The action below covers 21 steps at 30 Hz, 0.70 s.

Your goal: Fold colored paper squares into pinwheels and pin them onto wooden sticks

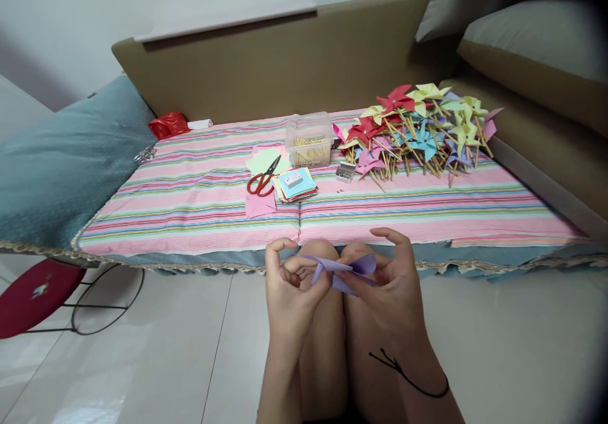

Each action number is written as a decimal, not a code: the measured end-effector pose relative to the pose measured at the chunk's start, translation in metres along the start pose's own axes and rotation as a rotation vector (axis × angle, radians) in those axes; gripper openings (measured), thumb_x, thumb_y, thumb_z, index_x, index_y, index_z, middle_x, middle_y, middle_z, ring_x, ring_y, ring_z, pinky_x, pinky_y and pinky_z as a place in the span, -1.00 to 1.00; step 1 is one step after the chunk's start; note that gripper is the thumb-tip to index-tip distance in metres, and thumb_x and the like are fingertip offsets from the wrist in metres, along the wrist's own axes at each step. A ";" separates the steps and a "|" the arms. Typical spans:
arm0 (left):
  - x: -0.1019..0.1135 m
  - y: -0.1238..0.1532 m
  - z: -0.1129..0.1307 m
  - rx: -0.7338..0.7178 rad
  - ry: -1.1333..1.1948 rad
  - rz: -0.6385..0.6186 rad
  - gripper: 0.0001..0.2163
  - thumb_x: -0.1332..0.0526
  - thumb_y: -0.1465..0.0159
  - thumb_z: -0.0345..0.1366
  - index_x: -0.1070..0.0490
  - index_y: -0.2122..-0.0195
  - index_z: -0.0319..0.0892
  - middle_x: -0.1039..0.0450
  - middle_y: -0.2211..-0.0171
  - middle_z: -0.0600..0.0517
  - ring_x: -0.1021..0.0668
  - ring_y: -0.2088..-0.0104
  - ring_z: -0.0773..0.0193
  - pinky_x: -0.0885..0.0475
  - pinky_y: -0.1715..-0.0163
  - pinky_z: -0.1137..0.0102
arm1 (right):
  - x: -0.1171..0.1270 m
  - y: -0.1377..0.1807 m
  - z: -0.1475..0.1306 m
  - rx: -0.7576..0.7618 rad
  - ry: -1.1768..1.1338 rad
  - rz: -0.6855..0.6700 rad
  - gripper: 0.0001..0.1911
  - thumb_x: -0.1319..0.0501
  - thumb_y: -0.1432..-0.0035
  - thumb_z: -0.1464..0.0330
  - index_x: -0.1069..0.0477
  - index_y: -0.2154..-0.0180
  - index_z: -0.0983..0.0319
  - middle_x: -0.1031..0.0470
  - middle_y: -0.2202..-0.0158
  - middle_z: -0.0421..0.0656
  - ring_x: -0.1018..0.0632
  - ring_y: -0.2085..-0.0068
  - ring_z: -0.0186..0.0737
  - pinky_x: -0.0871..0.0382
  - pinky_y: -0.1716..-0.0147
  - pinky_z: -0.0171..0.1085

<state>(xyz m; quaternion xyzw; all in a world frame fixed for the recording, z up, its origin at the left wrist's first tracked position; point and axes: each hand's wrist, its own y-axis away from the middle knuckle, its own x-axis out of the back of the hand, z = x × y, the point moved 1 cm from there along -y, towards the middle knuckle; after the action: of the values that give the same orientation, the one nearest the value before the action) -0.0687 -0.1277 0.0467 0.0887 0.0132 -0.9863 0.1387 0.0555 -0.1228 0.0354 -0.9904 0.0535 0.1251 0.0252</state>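
Note:
Above my knees, a purple paper pinwheel (363,264) with curled blades is held between both hands. My left hand (294,285) pinches its left side with thumb and fingers. On the other side, my right hand (387,285) grips the paper between thumb and fingers, its index finger raised. Whether a pin is in the pinwheel's middle, I cannot tell. Ahead on the striped cloth lie red-handled scissors (261,180), a stack of coloured paper squares (304,190) with a small white box (291,180) on top, and a small open box of pins (346,171).
A clear plastic tub (308,139) of short sticks stands near the seat back. Many finished pinwheels (422,139) on sticks are heaped at the right. A red plastic bag (168,124) lies at the far left, and a red stool (40,297) stands on the floor.

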 end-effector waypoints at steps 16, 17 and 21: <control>0.001 -0.003 0.002 0.052 -0.017 -0.085 -0.51 -0.37 -0.03 -0.43 -0.05 0.19 -0.04 -0.57 0.46 0.13 -0.61 0.41 0.29 -0.45 0.36 0.44 | 0.003 -0.002 -0.007 -0.022 0.076 0.055 -0.30 -0.44 0.12 0.30 -0.17 -0.03 0.04 -0.48 0.50 -0.34 -0.59 0.43 -0.21 -0.53 0.44 -0.25; 0.001 -0.003 0.002 0.054 -0.022 -0.086 -0.51 -0.37 -0.03 -0.43 -0.05 0.19 -0.04 -0.57 0.46 0.13 -0.61 0.41 0.29 -0.45 0.36 0.44 | 0.004 -0.002 -0.007 -0.013 0.088 0.067 -0.31 -0.44 0.12 0.31 -0.18 -0.02 0.04 -0.46 0.52 -0.35 -0.57 0.46 -0.23 -0.51 0.47 -0.27; 0.001 -0.003 0.002 0.047 -0.021 -0.086 -0.51 -0.37 -0.01 -0.44 -0.06 0.19 -0.04 -0.55 0.47 0.15 -0.59 0.44 0.31 -0.43 0.39 0.45 | 0.004 -0.003 -0.008 0.005 0.127 0.080 -0.36 -0.43 0.11 0.31 -0.22 -0.01 0.05 -0.41 0.55 -0.38 -0.52 0.51 -0.28 -0.46 0.52 -0.30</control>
<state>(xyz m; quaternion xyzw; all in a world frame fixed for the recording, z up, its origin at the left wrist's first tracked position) -0.0708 -0.1247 0.0485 0.0809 -0.0075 -0.9922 0.0940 0.0613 -0.1207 0.0420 -0.9933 0.0947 0.0630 0.0193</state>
